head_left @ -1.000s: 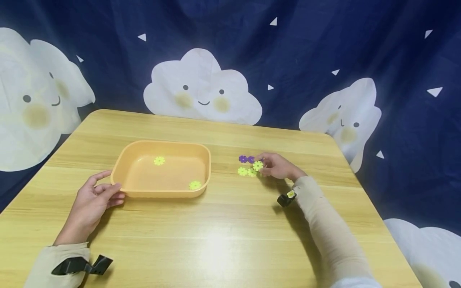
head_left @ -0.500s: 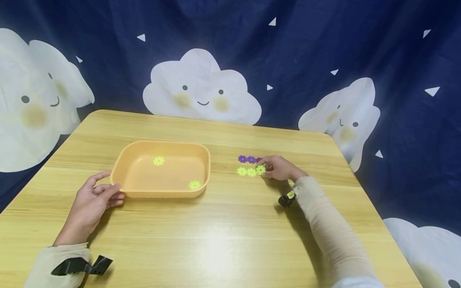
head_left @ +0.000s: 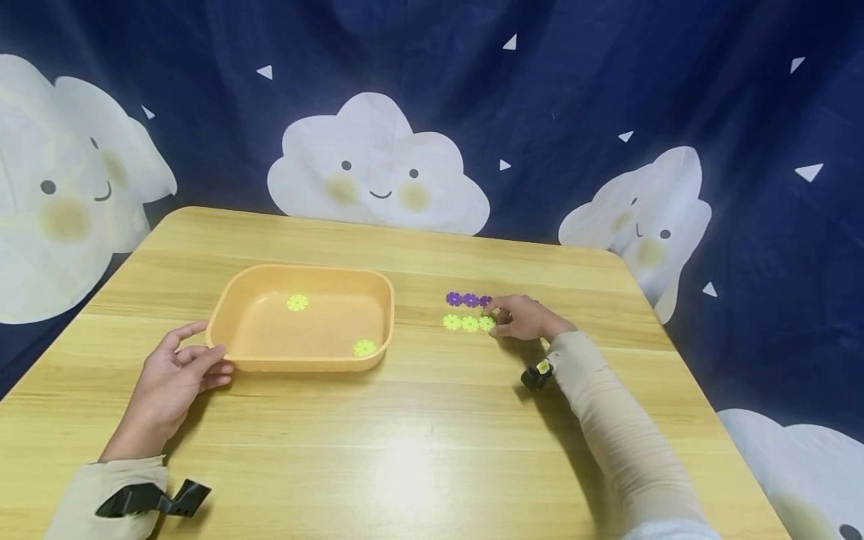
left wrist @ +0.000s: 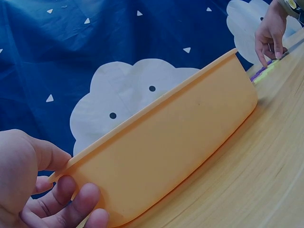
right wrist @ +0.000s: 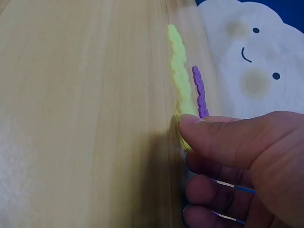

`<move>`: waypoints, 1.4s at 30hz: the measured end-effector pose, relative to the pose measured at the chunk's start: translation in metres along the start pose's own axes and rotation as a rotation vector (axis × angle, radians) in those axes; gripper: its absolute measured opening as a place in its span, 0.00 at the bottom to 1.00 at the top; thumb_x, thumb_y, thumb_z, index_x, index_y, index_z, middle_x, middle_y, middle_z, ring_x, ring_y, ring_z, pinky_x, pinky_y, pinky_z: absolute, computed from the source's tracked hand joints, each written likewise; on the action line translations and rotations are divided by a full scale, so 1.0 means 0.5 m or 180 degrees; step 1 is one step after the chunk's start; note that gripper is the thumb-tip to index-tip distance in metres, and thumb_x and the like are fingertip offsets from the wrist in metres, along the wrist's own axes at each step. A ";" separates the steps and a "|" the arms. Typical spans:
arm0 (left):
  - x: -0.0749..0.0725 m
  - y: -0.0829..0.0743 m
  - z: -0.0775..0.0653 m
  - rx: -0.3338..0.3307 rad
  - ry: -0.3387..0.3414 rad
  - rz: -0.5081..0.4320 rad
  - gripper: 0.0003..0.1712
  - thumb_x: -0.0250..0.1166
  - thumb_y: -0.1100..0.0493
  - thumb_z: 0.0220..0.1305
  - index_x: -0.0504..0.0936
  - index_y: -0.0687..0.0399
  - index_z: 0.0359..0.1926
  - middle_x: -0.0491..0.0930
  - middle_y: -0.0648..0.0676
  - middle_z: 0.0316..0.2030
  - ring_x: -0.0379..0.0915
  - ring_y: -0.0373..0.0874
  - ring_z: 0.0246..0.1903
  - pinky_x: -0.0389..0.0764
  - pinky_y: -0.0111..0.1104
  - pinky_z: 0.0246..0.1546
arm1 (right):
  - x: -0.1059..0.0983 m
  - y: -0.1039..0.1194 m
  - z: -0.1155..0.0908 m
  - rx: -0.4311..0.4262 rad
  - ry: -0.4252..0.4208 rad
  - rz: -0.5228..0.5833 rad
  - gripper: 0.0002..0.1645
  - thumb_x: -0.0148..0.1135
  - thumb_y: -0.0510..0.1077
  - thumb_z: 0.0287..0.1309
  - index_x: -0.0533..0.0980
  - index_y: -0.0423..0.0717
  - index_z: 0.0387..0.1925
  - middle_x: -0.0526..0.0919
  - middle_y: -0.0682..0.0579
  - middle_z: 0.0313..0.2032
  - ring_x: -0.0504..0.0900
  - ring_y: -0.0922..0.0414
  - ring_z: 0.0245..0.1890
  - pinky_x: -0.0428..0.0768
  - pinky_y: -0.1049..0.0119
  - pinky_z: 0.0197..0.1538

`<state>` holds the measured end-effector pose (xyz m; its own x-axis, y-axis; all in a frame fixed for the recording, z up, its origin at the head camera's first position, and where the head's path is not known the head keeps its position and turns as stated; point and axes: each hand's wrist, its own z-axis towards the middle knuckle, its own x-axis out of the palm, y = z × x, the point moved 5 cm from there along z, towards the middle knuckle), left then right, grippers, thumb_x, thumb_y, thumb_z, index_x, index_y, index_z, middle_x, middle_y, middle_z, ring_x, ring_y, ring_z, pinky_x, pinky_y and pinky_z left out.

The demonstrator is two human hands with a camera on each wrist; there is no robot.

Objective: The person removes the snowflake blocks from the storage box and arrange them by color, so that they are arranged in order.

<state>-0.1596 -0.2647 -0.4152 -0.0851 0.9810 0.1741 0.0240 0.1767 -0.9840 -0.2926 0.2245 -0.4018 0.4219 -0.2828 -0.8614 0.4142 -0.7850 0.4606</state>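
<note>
My left hand [head_left: 169, 382] grips the near left corner of an orange plastic tray [head_left: 290, 363], thumb on its rim, as the left wrist view shows too. Two yellow flower-shaped discs [head_left: 298, 302] lie inside the tray. On the table to its right, my right hand [head_left: 529, 318] pinches the rightmost yellow flower-shaped disc [head_left: 485, 324], which lies at the end of a yellow row. Behind that row is a row of purple flower-shaped discs [head_left: 470, 300], its right end partly hidden by my fingers. In the right wrist view my thumb [right wrist: 209, 135] presses on the yellow row's near end.
All of this is on a light wooden table [head_left: 405, 442] with rounded far corners. A dark blue curtain [head_left: 540, 112] with white clouds hangs behind it. A black strap [head_left: 155, 498] sits on my left sleeve, and a small black device [head_left: 537, 375] on my right wrist.
My right hand has lowered the yellow disc from above the rows to the right end of the yellow row. My left hand and the tray have stayed put.
</note>
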 end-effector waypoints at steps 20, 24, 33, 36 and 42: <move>-0.001 0.000 0.000 0.0004 -0.0028 0.0092 0.24 0.62 0.66 0.67 0.63 0.44 0.57 0.82 0.50 0.29 0.82 0.41 0.26 0.86 0.29 0.28 | -0.034 0.054 0.034 -0.0234 -0.0048 0.0016 0.19 0.64 0.39 0.61 0.76 0.39 0.54 0.84 0.46 0.41 0.82 0.51 0.41 0.81 0.55 0.49; -0.001 0.000 -0.001 0.0000 -0.0041 0.0094 0.24 0.62 0.66 0.67 0.63 0.44 0.57 0.82 0.50 0.29 0.82 0.41 0.26 0.86 0.29 0.27 | -0.042 0.085 0.050 -0.0324 -0.0004 -0.0056 0.20 0.63 0.40 0.63 0.75 0.39 0.55 0.83 0.47 0.39 0.82 0.51 0.42 0.81 0.54 0.50; 0.000 0.003 -0.002 0.0026 -0.0018 0.0041 0.24 0.63 0.66 0.66 0.64 0.44 0.56 0.82 0.50 0.29 0.82 0.41 0.26 0.86 0.28 0.27 | -0.052 0.160 0.094 -0.0535 0.0093 0.0022 0.22 0.62 0.40 0.64 0.73 0.38 0.58 0.83 0.49 0.37 0.82 0.55 0.35 0.82 0.59 0.45; -0.001 0.003 -0.001 0.0024 -0.0008 0.0052 0.24 0.62 0.66 0.67 0.63 0.44 0.57 0.82 0.50 0.29 0.82 0.41 0.26 0.86 0.28 0.27 | -0.055 0.189 0.107 -0.0618 0.0062 0.0036 0.22 0.61 0.41 0.65 0.73 0.39 0.59 0.83 0.49 0.37 0.82 0.56 0.34 0.82 0.62 0.45; -0.004 0.003 0.000 0.0011 -0.0028 0.0088 0.24 0.63 0.65 0.67 0.63 0.44 0.57 0.82 0.50 0.30 0.82 0.41 0.26 0.86 0.29 0.28 | -0.056 0.246 0.137 -0.0688 -0.0025 0.0456 0.16 0.55 0.38 0.69 0.75 0.43 0.56 0.83 0.43 0.36 0.82 0.50 0.30 0.82 0.64 0.34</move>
<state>-0.1595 -0.2662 -0.4171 -0.0933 0.9848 0.1464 0.0229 0.1491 -0.9886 -0.3084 0.0981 -0.3356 0.4829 -0.3875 -0.7853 0.5137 -0.6009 0.6124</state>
